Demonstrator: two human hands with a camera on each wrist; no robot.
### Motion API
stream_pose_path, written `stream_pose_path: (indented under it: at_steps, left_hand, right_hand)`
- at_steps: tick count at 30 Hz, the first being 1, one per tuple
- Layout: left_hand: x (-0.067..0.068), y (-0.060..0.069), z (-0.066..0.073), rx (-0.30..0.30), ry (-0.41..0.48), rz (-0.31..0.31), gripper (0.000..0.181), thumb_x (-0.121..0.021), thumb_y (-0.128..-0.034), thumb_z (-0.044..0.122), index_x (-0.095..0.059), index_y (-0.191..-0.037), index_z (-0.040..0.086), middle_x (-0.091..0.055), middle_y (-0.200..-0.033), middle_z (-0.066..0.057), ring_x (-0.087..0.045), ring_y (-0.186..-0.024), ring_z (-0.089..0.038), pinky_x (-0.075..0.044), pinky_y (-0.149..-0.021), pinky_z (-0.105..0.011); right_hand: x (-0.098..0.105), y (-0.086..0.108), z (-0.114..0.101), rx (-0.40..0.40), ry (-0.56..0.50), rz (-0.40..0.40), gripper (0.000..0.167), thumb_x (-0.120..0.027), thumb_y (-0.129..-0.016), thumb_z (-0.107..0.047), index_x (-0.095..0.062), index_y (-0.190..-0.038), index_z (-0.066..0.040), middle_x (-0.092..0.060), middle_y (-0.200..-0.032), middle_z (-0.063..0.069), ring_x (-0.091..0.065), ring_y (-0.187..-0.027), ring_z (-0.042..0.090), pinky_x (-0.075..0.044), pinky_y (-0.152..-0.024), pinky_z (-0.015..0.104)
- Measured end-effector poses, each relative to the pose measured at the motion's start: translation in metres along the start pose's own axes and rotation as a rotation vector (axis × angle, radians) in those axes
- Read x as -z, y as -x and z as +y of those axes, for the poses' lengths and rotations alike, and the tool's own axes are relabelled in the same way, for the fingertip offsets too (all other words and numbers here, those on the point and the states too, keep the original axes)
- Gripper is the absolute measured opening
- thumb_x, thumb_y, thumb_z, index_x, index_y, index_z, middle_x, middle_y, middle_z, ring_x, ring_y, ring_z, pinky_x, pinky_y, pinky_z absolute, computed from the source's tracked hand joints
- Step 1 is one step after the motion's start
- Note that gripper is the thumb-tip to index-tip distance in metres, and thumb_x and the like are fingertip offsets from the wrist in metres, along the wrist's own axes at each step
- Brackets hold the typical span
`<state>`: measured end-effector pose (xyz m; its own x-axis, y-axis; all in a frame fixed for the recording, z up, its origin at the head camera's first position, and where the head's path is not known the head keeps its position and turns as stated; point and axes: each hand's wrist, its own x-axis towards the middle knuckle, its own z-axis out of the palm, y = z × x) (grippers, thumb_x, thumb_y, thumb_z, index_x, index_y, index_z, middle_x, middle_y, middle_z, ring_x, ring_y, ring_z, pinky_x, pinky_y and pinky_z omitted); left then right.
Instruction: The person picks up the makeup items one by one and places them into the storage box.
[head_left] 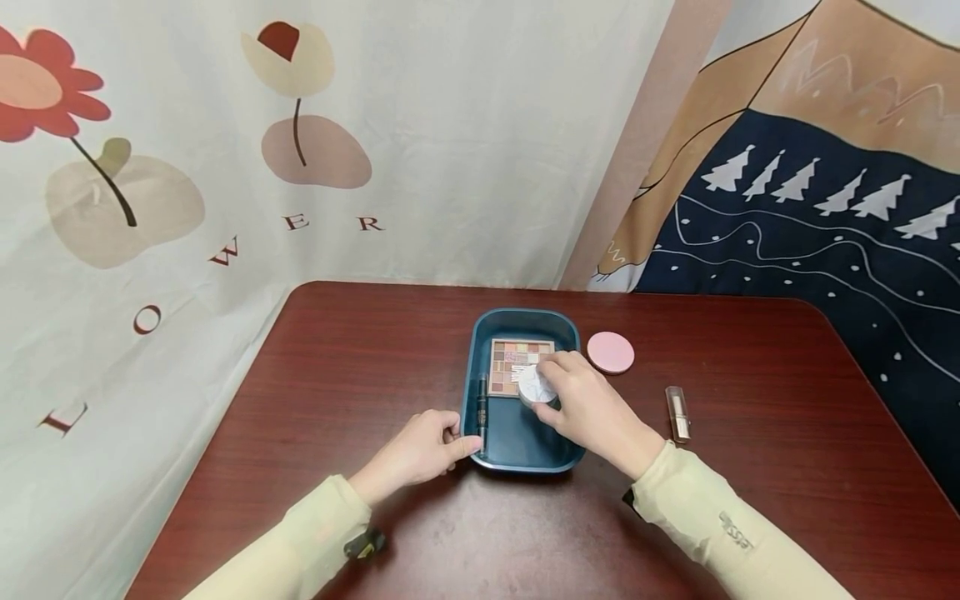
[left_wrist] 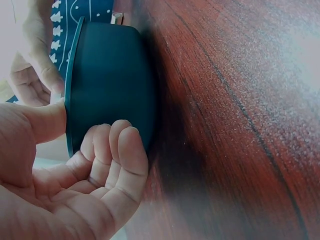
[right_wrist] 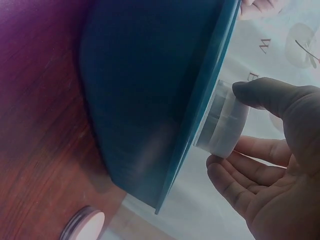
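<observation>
One round container (head_left: pixel 535 388) is sitting in my right hand (head_left: pixel 588 404): I am pinching its side, thumb bearing on one face and fingertips on the opposite face. I am holding it over the blue-green tray (head_left: pixel 517 435); in the head view it is covering the near right corner of a color palette (head_left: pixel 516 355), which is lying in the tray's far half. A slim dark tube (head_left: pixel 482 407) is lying lengthwise along the tray's left wall. My left hand (head_left: pixel 420 447) is gripping the tray at its near left corner; I am setting the thumb over the rim and curling the fingers, close together, against the outer wall. I cannot tell whether that thumb tip is touching the tube. A pink-topped round case (head_left: pixel 611 352) is lying just right of the tray, toward its far end. A clear-capped stick (head_left: pixel 678 414) is lying farther right and nearer. A reddish-brown table (head_left: pixel 337 358) is supporting the tray, case and stick. Beyond it, a white flower-print cloth (head_left: pixel 465 142) is hanging.
</observation>
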<state>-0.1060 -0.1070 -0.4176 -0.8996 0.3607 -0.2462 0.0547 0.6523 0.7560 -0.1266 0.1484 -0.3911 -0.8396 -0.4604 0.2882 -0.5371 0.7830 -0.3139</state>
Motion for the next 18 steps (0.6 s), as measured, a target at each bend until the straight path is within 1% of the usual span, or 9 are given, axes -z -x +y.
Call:
stream_pose_path:
  at_steps: [6, 12, 18]
  left_hand:
    - [0.0, 0.0, -0.002, -0.009, 0.011, 0.003, 0.04, -0.075, -0.0953, 0.028, -0.051, -0.069, 0.01, -0.062, -0.055, -0.005, -0.057, -0.049, -0.011, -0.047, -0.052, -0.029]
    - [0.0, -0.001, -0.004, -0.022, 0.021, 0.004, 0.04, -0.075, -0.0954, 0.028, -0.051, -0.069, 0.01, -0.061, -0.054, -0.003, -0.057, -0.049, -0.01, -0.046, -0.051, -0.029]
    - [-0.001, -0.002, -0.004, -0.016, 0.012, -0.001, 0.04, -0.075, -0.0957, 0.028, -0.051, -0.069, 0.01, -0.061, -0.054, -0.002, -0.057, -0.048, -0.011, -0.046, -0.052, -0.029]
  right_hand:
    - [-0.005, -0.002, -0.004, 0.016, 0.013, -0.022, 0.046, -0.088, -0.083, -0.02, -0.068, -0.117, 0.004, -0.067, -0.119, 0.016, -0.06, -0.101, 0.026, -0.058, -0.083, 0.035]
    - [-0.011, -0.003, -0.007, 0.052, 0.027, -0.029, 0.043, -0.087, -0.084, -0.02, -0.068, -0.115, 0.003, -0.066, -0.11, 0.013, -0.057, -0.096, 0.023, -0.057, -0.077, 0.033]
    - [-0.017, -0.004, -0.007, 0.082, 0.024, -0.027, 0.042, -0.088, -0.082, -0.019, -0.068, -0.113, 0.001, -0.065, -0.107, 0.011, -0.057, -0.098, 0.023, -0.056, -0.079, 0.034]
